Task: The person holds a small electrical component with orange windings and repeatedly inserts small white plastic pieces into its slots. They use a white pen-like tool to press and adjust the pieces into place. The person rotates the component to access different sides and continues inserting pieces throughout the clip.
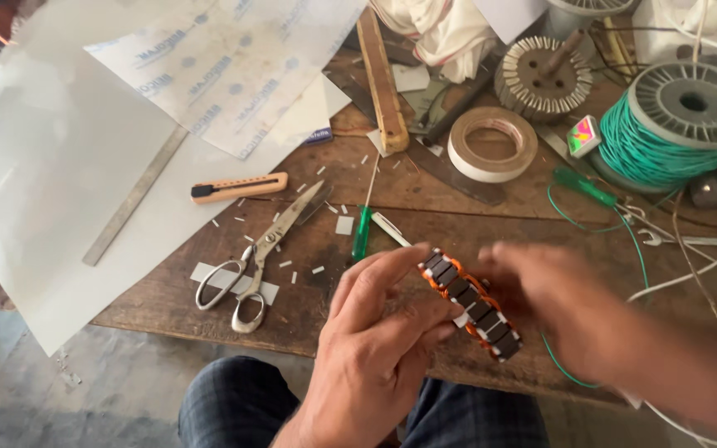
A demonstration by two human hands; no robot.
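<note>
My left hand grips a round motor stator with dark metal teeth and orange copper winding, held on edge above the near edge of the wooden table. My right hand is blurred and sits against the far side of the stator, fingers touching it. A thin green wire runs from the stator area toward a spool of green wire at the back right.
Scissors, an orange utility knife, a green-handled screwdriver and a metal ruler lie left of my hands. Large plastic sheets cover the left. A tape roll, a bare stator core and a wooden stick sit behind.
</note>
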